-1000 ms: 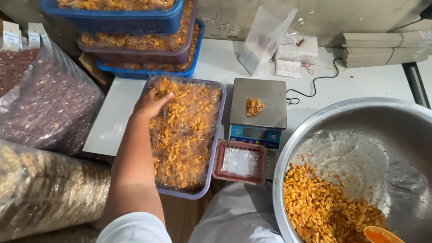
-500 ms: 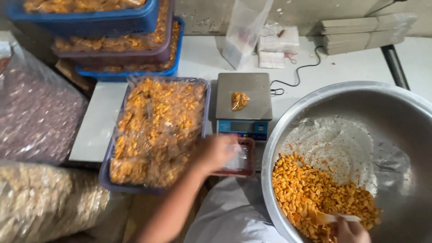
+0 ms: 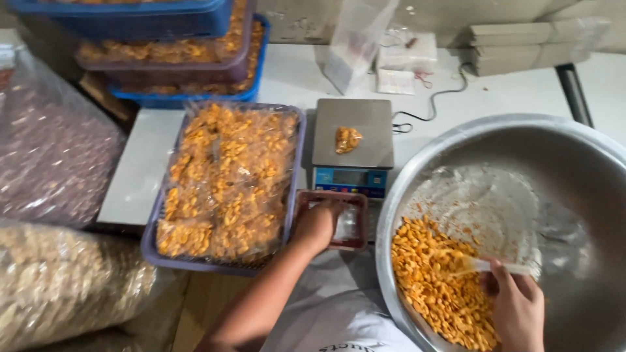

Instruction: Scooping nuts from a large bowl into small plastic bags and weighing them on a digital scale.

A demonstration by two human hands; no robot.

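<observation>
White tabletop (image 3: 287, 78) against a grey wall (image 3: 300, 19)

I'm in a small snack-packing workroom, not a home kitchen. A digital scale (image 3: 353, 146) sits mid-frame on my white table (image 3: 297, 75) with one little packet (image 3: 348, 139) on it. At the right stands a huge steel bowl (image 3: 574, 169) of loose orange snacks (image 3: 433, 287). Left of the scale lies a blue tray (image 3: 225, 186) packed with filled bags, and more crates (image 3: 163, 39) stack up at upper left. Big clear sacks (image 3: 55, 169) of bulk goods fill the left edge. Flat cartons (image 3: 515, 42) and empty bags (image 3: 355, 39) wait along the top.
</observation>
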